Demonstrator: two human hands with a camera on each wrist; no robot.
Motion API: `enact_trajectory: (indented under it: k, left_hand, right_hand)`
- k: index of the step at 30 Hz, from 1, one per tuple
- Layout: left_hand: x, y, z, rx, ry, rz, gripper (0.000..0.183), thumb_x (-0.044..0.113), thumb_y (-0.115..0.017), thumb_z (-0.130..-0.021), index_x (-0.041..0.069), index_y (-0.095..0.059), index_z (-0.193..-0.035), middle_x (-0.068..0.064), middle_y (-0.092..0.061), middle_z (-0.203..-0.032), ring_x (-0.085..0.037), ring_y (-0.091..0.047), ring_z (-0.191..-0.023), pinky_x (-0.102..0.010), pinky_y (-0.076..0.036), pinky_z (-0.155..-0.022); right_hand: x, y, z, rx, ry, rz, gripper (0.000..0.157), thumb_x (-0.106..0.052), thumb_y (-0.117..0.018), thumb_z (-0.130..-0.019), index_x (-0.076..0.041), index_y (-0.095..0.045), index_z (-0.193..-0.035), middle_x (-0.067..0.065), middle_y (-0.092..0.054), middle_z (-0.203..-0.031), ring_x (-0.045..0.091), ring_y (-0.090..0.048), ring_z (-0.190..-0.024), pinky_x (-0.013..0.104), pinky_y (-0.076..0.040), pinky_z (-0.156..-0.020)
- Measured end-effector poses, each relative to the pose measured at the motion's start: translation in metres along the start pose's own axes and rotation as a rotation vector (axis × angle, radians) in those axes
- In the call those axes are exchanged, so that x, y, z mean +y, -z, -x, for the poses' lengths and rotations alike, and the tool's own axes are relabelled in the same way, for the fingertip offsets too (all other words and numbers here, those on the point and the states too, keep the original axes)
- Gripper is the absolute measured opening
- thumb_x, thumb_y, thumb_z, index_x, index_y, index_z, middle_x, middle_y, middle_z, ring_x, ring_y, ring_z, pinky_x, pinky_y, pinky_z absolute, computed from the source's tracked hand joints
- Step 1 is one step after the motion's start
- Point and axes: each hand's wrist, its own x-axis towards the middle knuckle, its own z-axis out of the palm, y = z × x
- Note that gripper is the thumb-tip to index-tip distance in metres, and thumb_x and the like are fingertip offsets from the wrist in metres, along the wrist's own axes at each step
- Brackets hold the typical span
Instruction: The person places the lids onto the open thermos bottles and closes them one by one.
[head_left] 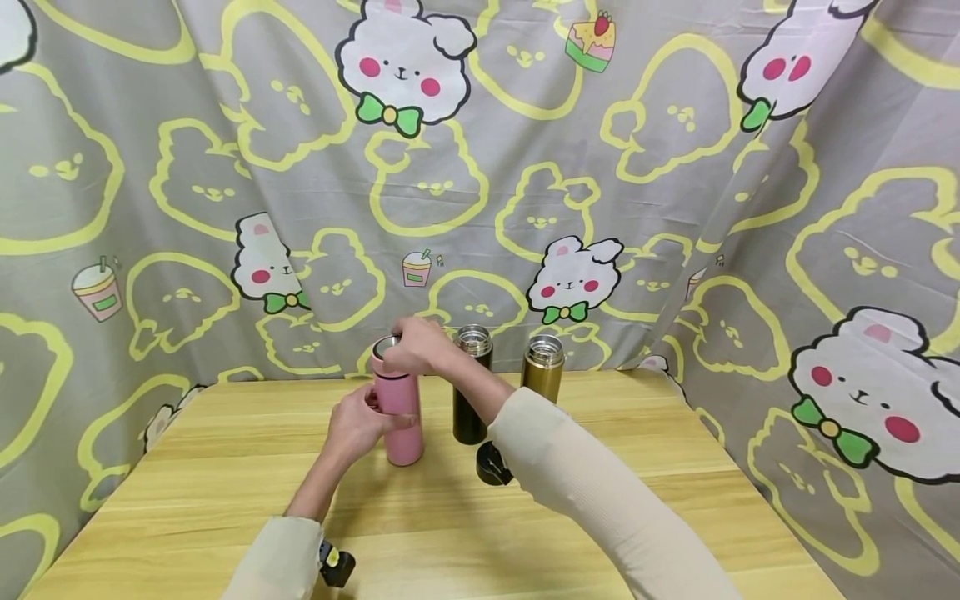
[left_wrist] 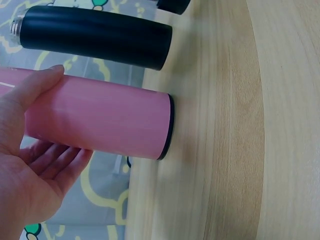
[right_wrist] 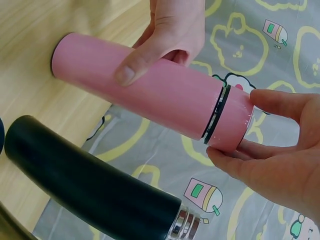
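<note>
A pink vacuum flask (head_left: 402,442) stands upright on the wooden table. My left hand (head_left: 363,425) grips its body, thumb on one side and fingers on the other; the left wrist view shows the flask's black-edged base (left_wrist: 170,127) at the tabletop. At the top, my right hand (head_left: 420,346) pinches the pink lid (right_wrist: 232,117) between thumb and fingers. A dark ring shows between lid and body in the right wrist view; whether the lid is screwed tight I cannot tell. Beside it stands a black flask (head_left: 468,412) with a bare metal neck.
Right of the black flask is a gold flask (head_left: 542,379), its metal neck uncovered, partly behind my right arm. A black lid (head_left: 492,464) lies in front of the black flask. Another small black object (head_left: 337,567) sits near my left sleeve. A patterned curtain (head_left: 450,192) hangs behind the table.
</note>
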Motion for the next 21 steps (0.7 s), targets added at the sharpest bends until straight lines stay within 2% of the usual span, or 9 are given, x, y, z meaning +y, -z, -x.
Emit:
enact_trajectory:
  k: [4,11,17,19,21]
  left_hand:
    - [-0.001,0.000,0.000,-0.008,-0.002,0.005,0.064,0.043,-0.094,-0.064,0.013,-0.067,-0.114,-0.007,-0.075,-0.107,-0.023,-0.069,-0.097,-0.039,-0.055,-0.082]
    - [-0.002,0.000,-0.002,0.000,-0.020,-0.016,0.065,0.048,-0.094,-0.063,0.013,-0.067,-0.111,-0.004,-0.074,-0.102,-0.020,-0.068,-0.091,-0.034,-0.054,-0.074]
    - [-0.003,0.000,-0.002,0.007,-0.027,-0.020,0.063,0.047,-0.094,-0.063,0.013,-0.067,-0.108,-0.003,-0.074,-0.099,-0.020,-0.068,-0.089,-0.033,-0.053,-0.073]
    - [-0.003,0.000,-0.002,0.006,-0.028,-0.020,0.063,0.047,-0.094,-0.063,0.013,-0.067,-0.108,-0.003,-0.074,-0.099,-0.019,-0.068,-0.089,-0.033,-0.053,-0.073]
    - [-0.003,0.000,-0.001,0.001,-0.027,-0.016,0.064,0.048,-0.094,-0.063,0.013,-0.067,-0.109,-0.004,-0.074,-0.101,-0.020,-0.068,-0.090,-0.034,-0.054,-0.074]
  right_hand:
    - [0.002,0.000,0.000,0.017,-0.009,-0.017,0.017,-0.023,-0.072,-0.079,-0.014,-0.058,-0.079,0.000,-0.055,-0.075,0.016,-0.050,-0.074,0.025,-0.040,-0.060]
    - [0.004,-0.005,0.000,0.085,-0.046,-0.013,0.034,-0.040,-0.083,-0.078,-0.012,-0.064,-0.083,0.001,-0.064,-0.081,0.017,-0.057,-0.082,0.026,-0.045,-0.061]
    - [0.007,-0.010,0.000,0.130,-0.040,-0.013,0.050,-0.048,-0.085,-0.077,-0.009,-0.060,-0.095,0.003,-0.062,-0.087,0.017,-0.057,-0.084,0.025,-0.046,-0.062]
    - [0.007,-0.010,0.000,0.119,-0.046,-0.013,0.053,-0.048,-0.085,-0.077,-0.008,-0.060,-0.100,0.003,-0.062,-0.089,0.017,-0.058,-0.084,0.025,-0.047,-0.062]
    - [0.006,-0.009,0.000,0.090,-0.055,-0.027,0.058,-0.047,-0.084,-0.078,-0.005,-0.062,-0.111,0.006,-0.067,-0.099,0.019,-0.062,-0.090,0.028,-0.051,-0.069]
